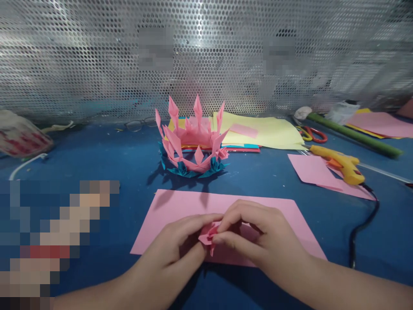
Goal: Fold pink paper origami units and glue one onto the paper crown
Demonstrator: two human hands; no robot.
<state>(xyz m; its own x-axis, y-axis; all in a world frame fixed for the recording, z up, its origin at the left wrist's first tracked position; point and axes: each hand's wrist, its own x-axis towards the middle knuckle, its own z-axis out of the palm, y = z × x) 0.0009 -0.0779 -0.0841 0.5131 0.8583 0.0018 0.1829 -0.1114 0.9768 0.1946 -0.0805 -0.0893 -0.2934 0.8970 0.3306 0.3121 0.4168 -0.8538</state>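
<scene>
A small folded pink paper flower (209,236) is held between my two hands, just above a pink paper sheet (180,206) lying on the blue table. My left hand (180,241) has thumb and fingers closed on the flower's left side. With thumb and forefinger, my right hand (258,230) pinches its right side. Part of the flower is hidden behind my fingers. Beyond the sheet stands an origami paper crown (190,163), pink with upright points and blue leaf-like pieces around its base.
A yellow glue gun (342,163) rests on pink paper pieces (308,168) at right, its black cord running toward me. Behind lie scissors (318,134), a green stick (358,135) and yellow sheets (271,131). Glasses (135,125) sit near the perforated metal panel (206,56). A blurred-out arm (64,232) extends from the left.
</scene>
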